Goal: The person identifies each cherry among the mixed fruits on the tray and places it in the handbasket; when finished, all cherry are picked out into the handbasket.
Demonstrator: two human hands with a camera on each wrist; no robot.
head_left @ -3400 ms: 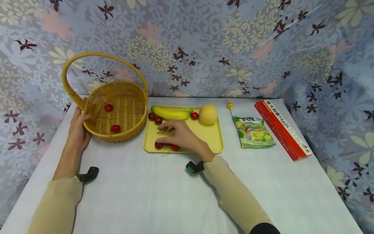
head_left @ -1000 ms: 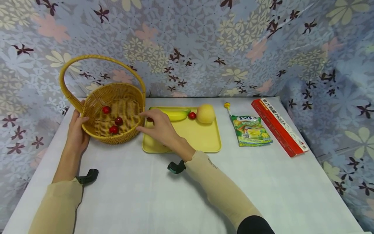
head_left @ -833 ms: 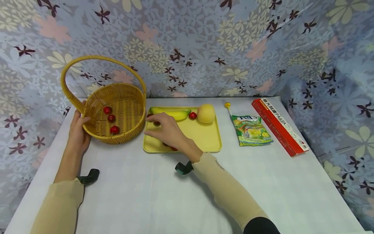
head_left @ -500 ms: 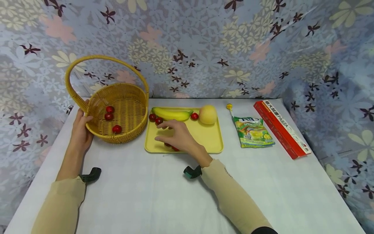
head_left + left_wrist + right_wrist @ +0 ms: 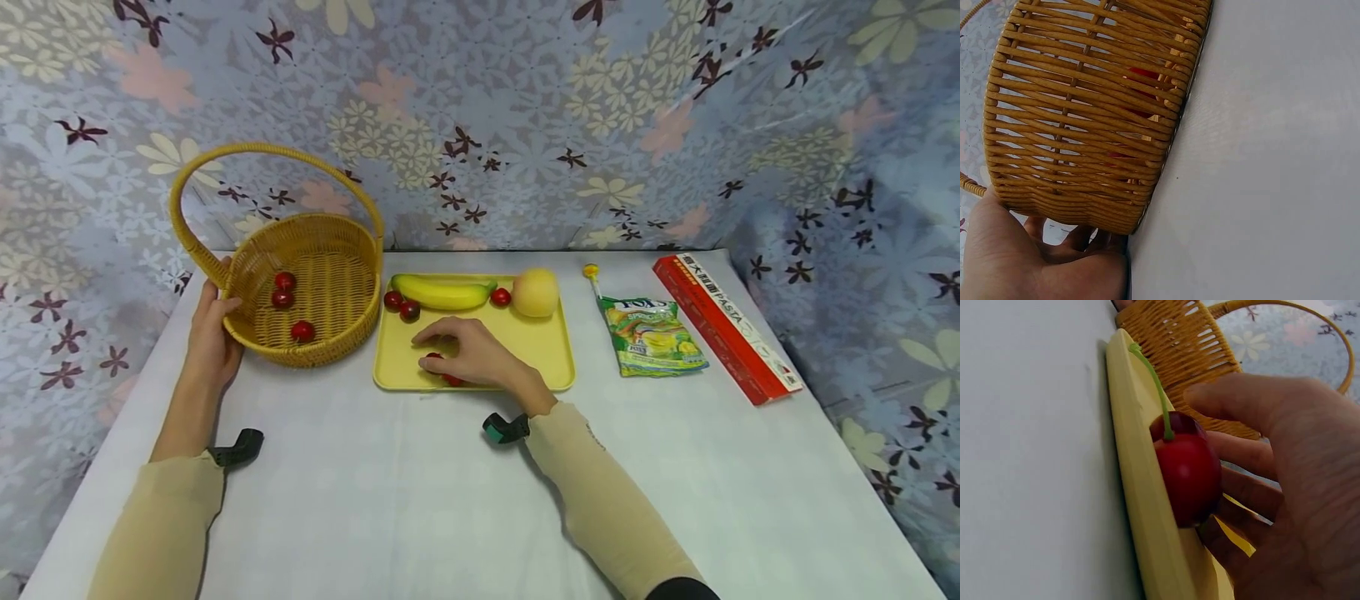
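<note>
My left hand [image 5: 210,342] grips the left side of the wicker basket [image 5: 330,354], thumb at the rim; the left wrist view shows the hand [image 5: 1041,262] beneath the woven wall [image 5: 1079,112]. Inside the basket lie three cherries [image 5: 303,332]. Over the yellow tray [image 5: 540,346], my right hand [image 5: 480,354] is beside the front cherries [image 5: 453,380]. In the right wrist view, its fingers are spread and bent loosely behind a red cherry [image 5: 1188,481] with a green stem, the thumb apart from it. A darker cherry [image 5: 1183,420] sits just behind, partly hidden.
On the tray's back part are a banana [image 5: 442,293], a peach-like fruit [image 5: 535,292], two dark cherries [image 5: 409,310] at left and a red cherry [image 5: 501,297]. Right of the tray lie a lollipop [image 5: 591,272], a green packet [image 5: 652,337] and a red pasta box [image 5: 727,329].
A third cherry has come into the basket since the earliest frame. My right hand has moved from beside the basket back over the tray's front. My left hand keeps its grip.
</note>
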